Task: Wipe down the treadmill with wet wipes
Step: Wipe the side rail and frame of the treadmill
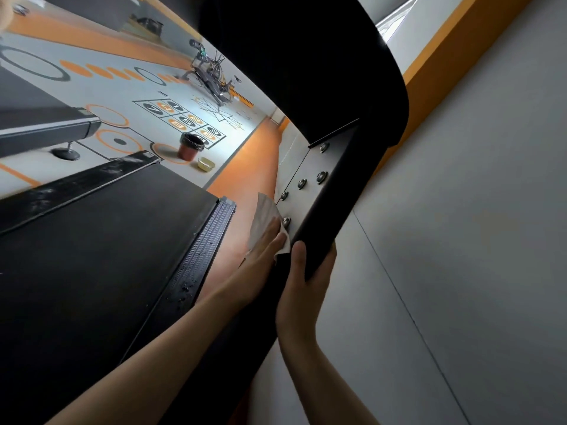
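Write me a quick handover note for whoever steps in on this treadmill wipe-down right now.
The left hand lies flat, pressing the wipe against the silver bolted plate on the upright.
The right hand grips the black upright, thumb beside the wipe.
Done: how much has been wiped cannot be told; droplets sit on the side rail beside the belt.
Left: finish the plate and upright, then probably the rest of the treadmill.

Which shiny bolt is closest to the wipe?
The lowest bolt on the grey plate: it sits right beside the wipe under the left hand. The other four bolts are higher up, clear of the wipe.
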